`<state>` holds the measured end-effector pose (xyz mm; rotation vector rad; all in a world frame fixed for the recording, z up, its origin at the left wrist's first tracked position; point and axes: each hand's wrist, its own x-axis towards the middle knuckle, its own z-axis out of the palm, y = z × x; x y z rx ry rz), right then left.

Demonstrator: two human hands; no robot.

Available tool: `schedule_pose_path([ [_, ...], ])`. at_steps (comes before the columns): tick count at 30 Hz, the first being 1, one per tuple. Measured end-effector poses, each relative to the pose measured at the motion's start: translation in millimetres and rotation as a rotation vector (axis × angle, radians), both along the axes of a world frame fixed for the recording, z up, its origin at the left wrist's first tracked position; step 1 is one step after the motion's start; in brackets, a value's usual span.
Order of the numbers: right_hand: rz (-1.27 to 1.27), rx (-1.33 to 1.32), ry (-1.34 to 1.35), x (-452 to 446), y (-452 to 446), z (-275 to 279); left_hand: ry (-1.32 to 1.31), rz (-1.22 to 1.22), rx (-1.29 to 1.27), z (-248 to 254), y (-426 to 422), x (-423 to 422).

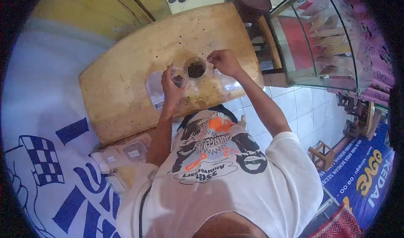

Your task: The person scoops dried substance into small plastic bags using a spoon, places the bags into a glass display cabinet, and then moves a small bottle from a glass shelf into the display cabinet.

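My left hand [171, 88] is wrapped round the side of a clear cup [179, 81], which has some dark matter in it. Right beside that cup stands a round clear container [196, 68] with dark contents. At its right rim is my right hand [224, 62], its fingers pinched together; what they hold, if anything, is too small to make out. A pale sheet or plastic bag [155, 86] lies on the wooden table [126, 70] to the left of my left hand. Some clear plastic [230, 84] lies below my right wrist.
Clear plastic boxes [134, 153] sit low at the left, by the table's near edge. A glass display case [315, 40] with packets stands at the right, beside a brown object [253, 0]. A small wooden stool [321, 154] and a blue banner [357, 170] are at the lower right.
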<state>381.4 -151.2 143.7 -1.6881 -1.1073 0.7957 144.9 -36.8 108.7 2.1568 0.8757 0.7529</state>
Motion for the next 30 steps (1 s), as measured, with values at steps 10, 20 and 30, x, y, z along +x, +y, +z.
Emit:
schedule_pose_path([
  [10,-0.093,0.041,0.225,-29.4,-12.5,83.9,-0.001,-0.011,0.094,-4.0,0.9,2.1],
  [20,0.167,-0.071,-0.611,-79.8,25.8,42.5,0.015,-0.06,0.212,0.0,-15.4,12.3],
  [30,-0.228,-0.109,0.636,-22.5,3.8,29.3,0.024,-0.029,0.228,-0.5,-6.5,2.2],
])
